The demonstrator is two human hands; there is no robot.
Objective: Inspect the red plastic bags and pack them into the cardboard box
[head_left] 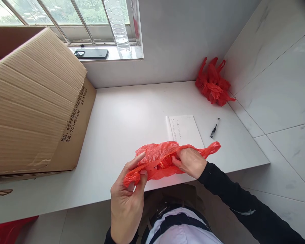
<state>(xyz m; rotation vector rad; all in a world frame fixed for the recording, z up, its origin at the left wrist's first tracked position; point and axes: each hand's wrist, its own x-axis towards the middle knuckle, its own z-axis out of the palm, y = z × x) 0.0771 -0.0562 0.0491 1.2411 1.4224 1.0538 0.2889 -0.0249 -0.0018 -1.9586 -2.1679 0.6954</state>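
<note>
A thin red plastic bag is held open near the front edge of the white table. My left hand pinches the gathered left end of the bag between thumb and fingers. Through the bag's mouth reaches my right hand, its fingers curled and partly hidden. Close to those fingers, inside the bag, lies a red packet with yellow lettering. What the right fingers grip is hidden. A small white notebook with handwriting lies just behind the bag.
On the left stands a large open cardboard box. Several crumpled red bags sit in the back right corner. A black pen lies right of the notebook. The windowsill holds a phone and a clear bottle.
</note>
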